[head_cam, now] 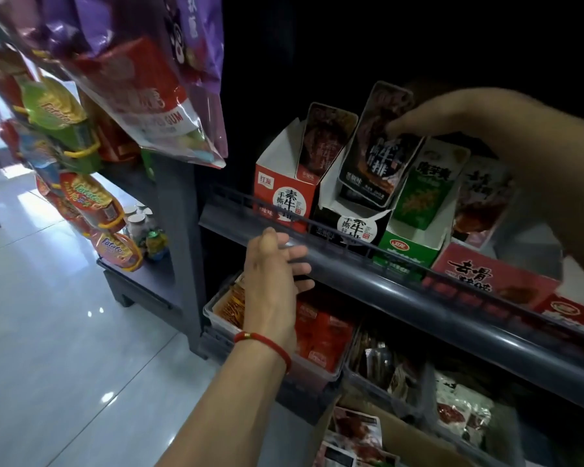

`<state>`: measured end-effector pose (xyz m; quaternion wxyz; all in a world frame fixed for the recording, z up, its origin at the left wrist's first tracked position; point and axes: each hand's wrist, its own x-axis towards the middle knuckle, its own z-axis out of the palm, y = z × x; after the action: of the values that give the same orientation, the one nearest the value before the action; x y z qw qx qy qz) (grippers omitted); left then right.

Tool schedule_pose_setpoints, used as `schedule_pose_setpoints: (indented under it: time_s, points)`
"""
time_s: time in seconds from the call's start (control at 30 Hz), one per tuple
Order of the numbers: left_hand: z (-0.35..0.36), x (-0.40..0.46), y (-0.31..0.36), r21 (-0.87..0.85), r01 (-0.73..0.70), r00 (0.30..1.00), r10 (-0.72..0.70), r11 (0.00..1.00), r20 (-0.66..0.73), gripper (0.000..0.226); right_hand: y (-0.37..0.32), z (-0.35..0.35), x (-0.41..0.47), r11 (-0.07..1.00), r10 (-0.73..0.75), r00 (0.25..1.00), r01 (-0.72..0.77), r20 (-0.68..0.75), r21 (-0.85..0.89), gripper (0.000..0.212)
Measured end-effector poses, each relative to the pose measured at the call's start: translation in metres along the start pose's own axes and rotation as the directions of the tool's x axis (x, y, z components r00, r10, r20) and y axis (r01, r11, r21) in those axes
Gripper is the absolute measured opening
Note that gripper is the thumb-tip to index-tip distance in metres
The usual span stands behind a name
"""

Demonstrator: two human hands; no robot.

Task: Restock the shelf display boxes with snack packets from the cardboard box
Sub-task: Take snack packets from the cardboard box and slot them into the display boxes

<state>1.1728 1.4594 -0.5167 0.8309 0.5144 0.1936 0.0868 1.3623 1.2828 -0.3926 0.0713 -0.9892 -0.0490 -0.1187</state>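
On the upper shelf (pixel 351 261), behind its low wire rail, the right hand (pixel 452 119) is pinching the top of a dark snack packet (pixel 378 153) and standing it upright in the black display box (pixel 348 214), presumably so its printed face shows to shoppers. Just beside it, a red display box (pixel 280 193) is already carrying one upright packet, and a green display box (pixel 408 254) is sitting on the other side, holding a green packet. The left hand (pixel 277 284) is resting with relaxed, fairly straight fingers against the shelf's front edge, holding nothing; it seems to be steadying the person while reaching in. Down at the bottom edge, the cardboard box (pixel 395 439) is lying open on the floor with more packets inside, close beneath the shelves so refills are within easy reach. Lower bins (pixel 317 372) are holding loose snacks.
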Motion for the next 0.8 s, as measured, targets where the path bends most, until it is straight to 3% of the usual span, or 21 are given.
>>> schedule_pose_setpoints:
  time_s: [0.03,0.07,0.1,0.17,0.4,0.53,0.67,0.8]
  points:
    - [0.001,0.000,0.000,-0.001,0.002,1.000,-0.002,1.000,0.000,0.034,-0.009,0.004,-0.011,0.997,0.079,0.994,-0.079,0.071,0.004,0.063]
    - [0.002,0.000,-0.001,-0.001,0.003,1.000,-0.003,1.000,0.000,0.034,-0.002,-0.005,0.003,0.999,-0.015,0.996,0.020,0.088,-0.049,0.062]
    - [0.003,-0.001,-0.001,0.000,0.004,1.000,-0.004,1.000,0.000,0.033,0.006,0.001,0.019,0.995,-0.012,0.977,0.033,0.213,-0.098,0.062]
    - [0.004,-0.002,-0.003,0.005,0.006,1.000,-0.006,1.000,0.005,0.032,0.013,0.005,0.031,0.995,0.061,0.966,-0.038,0.253,-0.095,0.059]
    - [0.002,-0.004,-0.004,0.009,0.026,1.000,-0.026,1.000,0.012,0.030,0.014,0.024,0.046,0.997,0.004,0.993,0.006,0.115,-0.082,0.070]
    - [0.003,-0.005,-0.003,0.005,0.037,0.999,-0.037,0.999,0.010,0.029,0.026,0.026,0.063,0.986,-0.065,0.995,0.052,-0.074,-0.160,0.049]
    - [0.004,-0.005,-0.002,0.014,0.042,0.999,-0.043,0.999,0.011,0.028,0.038,0.032,0.076,0.978,-0.108,0.980,0.075,-0.167,-0.193,0.022]
    - [0.005,-0.006,-0.003,0.010,0.042,0.999,-0.042,0.999,0.013,0.027,0.041,0.036,0.082,0.979,-0.135,0.965,0.095,-0.226,-0.180,0.025]
